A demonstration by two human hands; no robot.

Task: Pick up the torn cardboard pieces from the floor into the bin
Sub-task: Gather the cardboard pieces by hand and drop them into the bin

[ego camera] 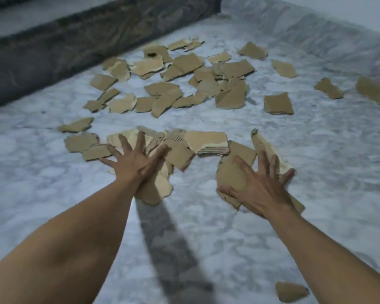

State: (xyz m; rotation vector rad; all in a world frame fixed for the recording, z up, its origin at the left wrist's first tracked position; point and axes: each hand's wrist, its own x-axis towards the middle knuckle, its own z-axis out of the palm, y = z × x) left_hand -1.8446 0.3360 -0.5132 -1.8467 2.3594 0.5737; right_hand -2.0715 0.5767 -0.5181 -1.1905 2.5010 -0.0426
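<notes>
Several torn brown cardboard pieces (184, 84) lie scattered over the white marble floor (206, 249). A nearer cluster of pieces (204, 141) sits just in front of me. My left hand (132, 163) is spread flat, fingers straight, pressing on pieces at the cluster's left. My right hand (261, 185) is also spread flat, resting on a large piece (230, 172) at the cluster's right. Neither hand grips anything. No bin is in view.
A dark grey stone step (75, 47) runs along the far left. A white wall (338, 14) borders the floor at the far right. One stray cardboard piece (291, 291) lies near the bottom right, beside my right forearm.
</notes>
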